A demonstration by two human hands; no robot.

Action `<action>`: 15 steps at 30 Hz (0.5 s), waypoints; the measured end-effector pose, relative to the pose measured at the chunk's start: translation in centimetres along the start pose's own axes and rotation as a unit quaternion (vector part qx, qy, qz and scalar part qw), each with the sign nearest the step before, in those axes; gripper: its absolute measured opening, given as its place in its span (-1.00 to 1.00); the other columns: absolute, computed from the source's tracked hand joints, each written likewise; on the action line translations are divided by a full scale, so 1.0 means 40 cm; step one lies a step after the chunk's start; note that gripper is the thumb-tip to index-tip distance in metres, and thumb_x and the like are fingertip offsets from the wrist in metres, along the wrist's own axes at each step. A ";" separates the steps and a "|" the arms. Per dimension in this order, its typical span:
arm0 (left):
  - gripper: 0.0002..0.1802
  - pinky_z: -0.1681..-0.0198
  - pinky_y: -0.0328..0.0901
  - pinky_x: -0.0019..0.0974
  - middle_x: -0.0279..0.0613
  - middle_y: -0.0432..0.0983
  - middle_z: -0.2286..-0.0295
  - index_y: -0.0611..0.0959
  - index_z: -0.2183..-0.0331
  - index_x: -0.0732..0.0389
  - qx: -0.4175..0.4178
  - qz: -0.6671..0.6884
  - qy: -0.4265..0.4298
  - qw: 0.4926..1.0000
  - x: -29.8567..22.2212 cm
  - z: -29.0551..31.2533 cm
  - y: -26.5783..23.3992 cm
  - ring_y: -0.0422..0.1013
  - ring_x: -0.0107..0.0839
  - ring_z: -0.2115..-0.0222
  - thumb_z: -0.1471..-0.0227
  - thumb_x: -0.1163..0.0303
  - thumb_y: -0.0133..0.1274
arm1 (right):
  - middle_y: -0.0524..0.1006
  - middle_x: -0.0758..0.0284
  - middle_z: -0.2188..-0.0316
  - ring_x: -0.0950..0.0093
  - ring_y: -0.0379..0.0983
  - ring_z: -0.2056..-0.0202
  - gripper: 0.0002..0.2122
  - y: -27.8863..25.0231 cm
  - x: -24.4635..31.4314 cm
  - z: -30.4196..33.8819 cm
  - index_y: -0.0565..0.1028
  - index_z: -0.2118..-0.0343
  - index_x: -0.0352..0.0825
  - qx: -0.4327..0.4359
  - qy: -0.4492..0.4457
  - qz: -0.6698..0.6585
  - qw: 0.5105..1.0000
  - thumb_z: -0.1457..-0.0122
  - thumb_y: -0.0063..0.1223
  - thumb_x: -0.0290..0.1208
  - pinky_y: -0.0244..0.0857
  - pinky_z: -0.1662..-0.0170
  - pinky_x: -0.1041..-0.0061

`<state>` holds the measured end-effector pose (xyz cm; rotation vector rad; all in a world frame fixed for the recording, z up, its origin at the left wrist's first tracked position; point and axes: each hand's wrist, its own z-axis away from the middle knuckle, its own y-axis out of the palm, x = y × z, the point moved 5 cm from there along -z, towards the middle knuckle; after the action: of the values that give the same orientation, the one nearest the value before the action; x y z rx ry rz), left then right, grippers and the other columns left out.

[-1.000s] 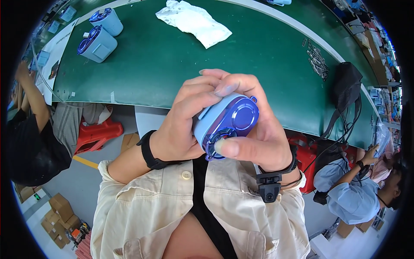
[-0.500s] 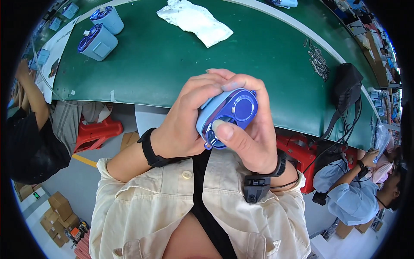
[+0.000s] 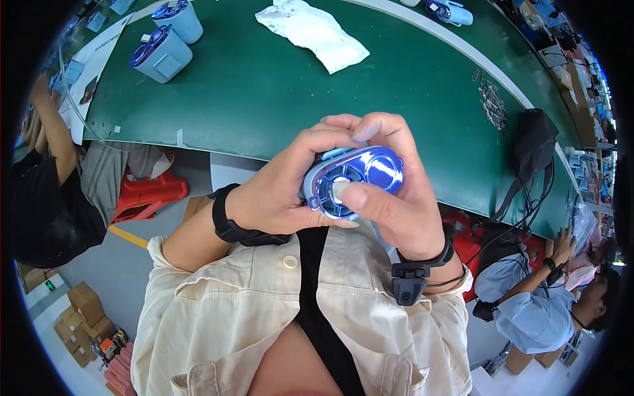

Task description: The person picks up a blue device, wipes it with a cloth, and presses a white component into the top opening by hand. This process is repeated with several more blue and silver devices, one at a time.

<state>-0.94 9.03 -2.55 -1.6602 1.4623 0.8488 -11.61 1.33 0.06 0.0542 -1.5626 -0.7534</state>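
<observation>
Between my hands, just past the near edge of the green-topped table, is a light-blue oval housing [image 3: 316, 177] with a shiny dark-blue top [image 3: 383, 169]. The top carries a smooth disc on one side and a spoked round opening on the other. My left hand [image 3: 281, 178] is wrapped round the housing's left side. My right hand [image 3: 403, 191] grips its right side and far edge, the thumb pressed into the middle of the spoked opening. Something pale shows at the thumb tip; I cannot tell whether it is the nail or a small part. The housing's underside is hidden.
Two similar blue housings [image 3: 164, 61] stand at the table's far left. A crumpled white bag [image 3: 316, 34] lies at the back. Small metal pieces [image 3: 493, 107] and a black bag [image 3: 532, 146] with cables are on the right. Co-workers sit at both sides, near red stools [image 3: 150, 193].
The housing has tilted so its shiny top faces up more, showing the spoked opening more fully. Both hands have shifted slightly right with it, and the right thumb stays on the opening.
</observation>
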 end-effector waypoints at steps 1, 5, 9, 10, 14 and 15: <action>-0.10 -0.11 0.15 -0.08 0.05 0.26 -0.01 0.24 -0.07 0.21 0.007 0.003 -0.005 1.000 0.001 0.001 0.000 0.17 -0.02 -0.13 0.25 0.39 0.42 | 0.23 0.21 -0.05 0.43 0.27 -0.02 -0.53 -0.001 -0.005 0.000 0.24 0.03 -0.24 0.002 -0.012 0.010 1.000 -0.05 0.26 -0.48 0.20 -0.07 0.44; -0.13 -0.11 0.15 -0.11 0.05 0.25 -0.03 0.26 -0.07 0.21 0.050 0.008 -0.043 0.998 0.019 0.005 -0.001 0.17 -0.05 -0.13 0.22 0.37 0.40 | 0.23 0.21 -0.04 0.45 0.25 -0.02 -0.55 -0.009 -0.030 0.004 0.24 0.06 -0.24 -0.005 -0.050 0.015 0.999 -0.06 0.26 -0.49 0.21 -0.05 0.48; -0.13 -0.12 0.15 -0.15 0.00 0.25 -0.05 0.28 -0.06 0.23 0.039 -0.015 -0.017 0.999 0.024 -0.006 0.000 0.17 -0.14 -0.14 0.25 0.36 0.42 | 0.23 0.21 -0.04 0.46 0.23 -0.04 -0.56 -0.022 -0.043 0.005 0.23 0.04 -0.24 -0.002 -0.052 0.010 0.999 -0.08 0.23 -0.48 0.19 -0.06 0.48; -0.13 -0.12 0.15 -0.15 0.00 0.25 -0.05 0.28 -0.06 0.23 0.038 -0.014 -0.016 0.999 0.027 -0.006 -0.006 0.17 -0.14 -0.14 0.25 0.36 0.42 | 0.23 0.21 -0.04 0.46 0.22 -0.04 -0.56 -0.022 -0.043 0.004 0.22 0.03 -0.24 0.003 -0.047 0.010 0.999 -0.09 0.21 -0.48 0.18 -0.07 0.48; -0.10 -0.13 0.15 -0.19 -0.07 0.22 -0.09 0.34 -0.07 0.25 0.032 0.130 -0.112 0.985 0.058 0.012 -0.044 0.23 -0.24 -0.11 0.31 0.35 0.46 | 0.22 0.20 -0.06 0.43 0.18 -0.09 -0.58 -0.008 -0.019 -0.010 0.22 0.00 -0.24 -0.002 0.108 -0.139 0.984 -0.14 0.16 -0.43 0.14 -0.10 0.45; -0.08 -0.13 0.16 -0.22 -0.09 0.24 -0.09 0.36 -0.06 0.26 0.065 0.205 -0.109 0.970 0.061 0.004 -0.044 0.25 -0.27 -0.09 0.34 0.34 0.47 | 0.22 0.20 -0.06 0.43 0.18 -0.09 -0.58 -0.005 -0.012 -0.013 0.22 0.00 -0.24 0.009 0.116 -0.131 0.985 -0.14 0.16 -0.43 0.14 -0.10 0.45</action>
<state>1.12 8.11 -4.53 -1.1427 1.6896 1.0947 -11.14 1.20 -0.48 0.3553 -1.3532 -0.9041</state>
